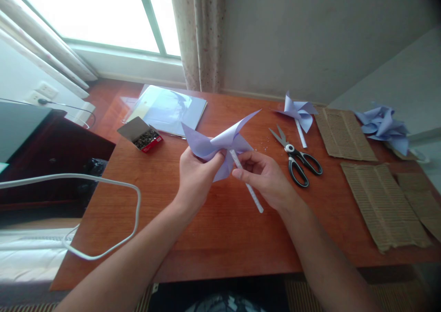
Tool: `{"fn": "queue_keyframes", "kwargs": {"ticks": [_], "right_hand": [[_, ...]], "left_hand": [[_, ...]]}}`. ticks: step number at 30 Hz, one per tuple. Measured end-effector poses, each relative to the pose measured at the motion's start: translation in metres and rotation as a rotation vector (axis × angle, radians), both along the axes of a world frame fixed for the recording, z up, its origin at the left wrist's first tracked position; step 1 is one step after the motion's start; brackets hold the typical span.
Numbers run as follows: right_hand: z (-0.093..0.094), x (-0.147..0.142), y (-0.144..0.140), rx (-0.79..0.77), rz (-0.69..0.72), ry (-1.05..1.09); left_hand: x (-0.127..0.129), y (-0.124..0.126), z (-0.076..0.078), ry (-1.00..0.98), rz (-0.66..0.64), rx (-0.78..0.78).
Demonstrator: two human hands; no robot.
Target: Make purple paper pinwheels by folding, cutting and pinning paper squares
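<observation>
Above the middle of the wooden table, my left hand (pixel 198 174) pinches a lilac paper pinwheel (pixel 225 137), thumb near its centre. My right hand (pixel 263 176) is closed around a rolled white paper stick (pixel 254 196), thumb lying along it. The upper end of the stick meets the pinwheel's centre; whether the two are joined I cannot tell. To the right of my right hand lies a pair of black-handled scissors (pixel 290 149) with its blades apart. Behind the scissors rests another lilac pinwheel (pixel 299 112) on a white stick.
An open red box (pixel 146 139) of small metal pieces sits at the left, before a clear folder of paper (pixel 172 105). Corrugated cardboard pieces (pixel 382 201) and a pile of pinwheels (pixel 384 123) lie at the right. A white cable (pixel 136 211) loops over the left edge.
</observation>
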State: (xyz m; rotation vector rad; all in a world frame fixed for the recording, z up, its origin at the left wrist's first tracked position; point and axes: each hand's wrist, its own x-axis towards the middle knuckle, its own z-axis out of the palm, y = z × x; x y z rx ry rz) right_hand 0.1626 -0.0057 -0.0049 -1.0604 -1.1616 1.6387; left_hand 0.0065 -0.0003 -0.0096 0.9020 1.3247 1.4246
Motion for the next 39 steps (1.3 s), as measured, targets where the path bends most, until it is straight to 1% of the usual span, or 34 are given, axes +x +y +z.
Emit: {"fn": "queue_keyframes", "kwargs": {"ticks": [4,9,14,18,24,29,39], "right_hand": [[0.002,0.002,0.000,-0.037,-0.002,0.040],[0.004,0.006,-0.001,-0.098,0.046,0.096],[0.006,0.007,0.000,-0.061,0.051,0.154],[0.008,0.006,-0.001,-0.012,0.034,0.107],[0.011,0.006,-0.002,0.038,0.049,0.056],[0.011,0.006,-0.002,0.030,0.035,0.054],[0.007,0.006,0.000,-0.007,0.011,0.132]], "left_hand": [[-0.001,0.002,-0.001,-0.008,0.021,-0.011],[-0.003,0.006,-0.002,-0.025,0.050,-0.033],[-0.003,0.007,-0.003,-0.046,0.047,-0.049],[-0.003,0.008,-0.003,-0.054,0.052,-0.061],[-0.003,0.009,-0.003,-0.039,0.043,-0.074],[-0.003,0.008,-0.003,-0.051,0.045,-0.066],[-0.003,0.007,-0.003,-0.063,0.045,-0.072]]}}
